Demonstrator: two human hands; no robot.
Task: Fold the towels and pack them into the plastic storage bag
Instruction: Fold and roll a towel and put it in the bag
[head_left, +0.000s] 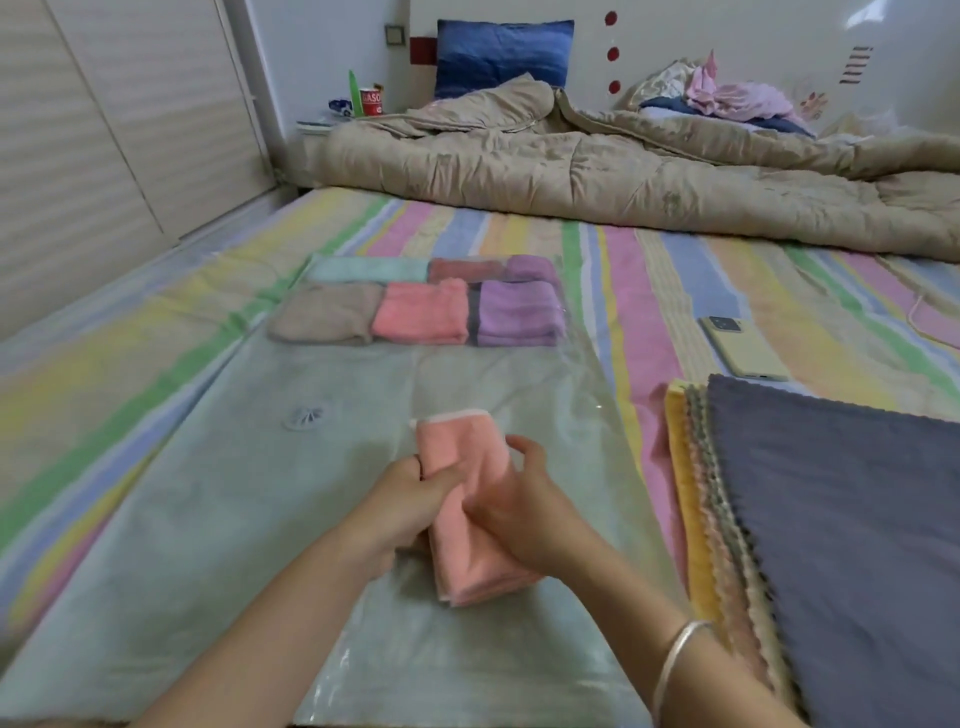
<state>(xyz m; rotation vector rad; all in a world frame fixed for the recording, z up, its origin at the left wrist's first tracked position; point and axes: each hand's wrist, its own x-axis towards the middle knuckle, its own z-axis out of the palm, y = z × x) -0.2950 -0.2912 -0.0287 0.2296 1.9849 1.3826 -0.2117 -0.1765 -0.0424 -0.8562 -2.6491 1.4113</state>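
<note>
A folded pink towel (457, 452) lies on the clear plastic storage bag (260, 493) spread over the bed. My left hand (415, 499) grips the towel's left edge with thumb and fingers. My right hand (519, 499) curls over its right side, fingers around the fold. At the bag's far end lie several folded towels: a beige one (322, 319), a pink one (421, 317), a purple one (519, 314) and a teal one (369, 269). A stack of unfolded towels (831, 519), grey on top, sits to my right.
A yellow phone (743, 345) lies on the striped sheet right of the bag. A rumpled beige quilt (623, 171) covers the far end of the bed, with a blue pillow (504, 54) behind. A wardrobe wall runs along the left.
</note>
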